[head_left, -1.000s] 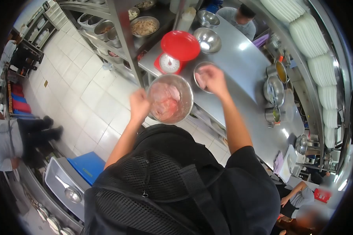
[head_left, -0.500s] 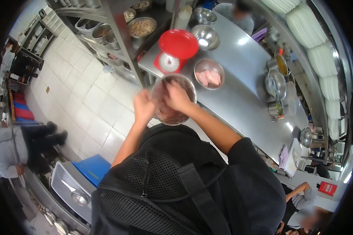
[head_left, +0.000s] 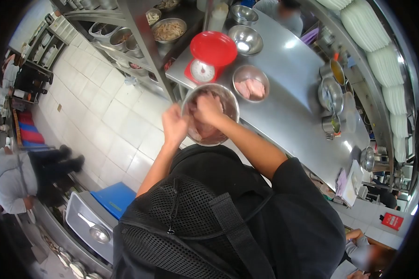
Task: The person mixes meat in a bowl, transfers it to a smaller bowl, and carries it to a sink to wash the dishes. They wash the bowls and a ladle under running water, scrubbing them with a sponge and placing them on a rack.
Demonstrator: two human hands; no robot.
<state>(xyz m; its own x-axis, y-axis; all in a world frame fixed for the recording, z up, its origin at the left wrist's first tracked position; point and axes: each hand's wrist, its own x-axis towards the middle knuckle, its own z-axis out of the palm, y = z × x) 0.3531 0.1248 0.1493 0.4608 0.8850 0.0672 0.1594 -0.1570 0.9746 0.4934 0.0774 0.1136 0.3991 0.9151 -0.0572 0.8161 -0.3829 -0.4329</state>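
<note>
Head view: looking straight down over the person's dark top and mesh-backed pack.
Big bowl (head_left: 223, 100): steel, at the near edge of the desk (head_left: 288, 100), partly filled with raw pink meat (head_left: 205, 132).
Right hand (head_left: 207, 108): inside the big bowl, back upward, fingers bent down into the meat. Whether they grip a piece cannot be told.
Left hand (head_left: 174, 124): at the big bowl's left rim and touching it, fingers curled. Whether it clasps the rim or only rests against it cannot be told.
Small bowl (head_left: 260, 73): steel, just beyond the big bowl to its right, holding pale pink pieces.
Red scale (head_left: 209, 56): just behind the big bowl, dial facing up, with a red tray on top.
Empty bowl (head_left: 246, 39): steel, farther back on the desk, behind the scale.
Pots (head_left: 330, 95): a cluster along the desk's right edge, well apart from the hands.
White plates (head_left: 381, 56): stacked along the right.
Shelf (head_left: 167, 30): at the desk's left end, carrying bowls of food.
Floor (head_left: 102, 116): pale tiles on the left, with a blue bin (head_left: 116, 197) below.
Another person (head_left: 14, 179): at the far left, well apart.
</note>
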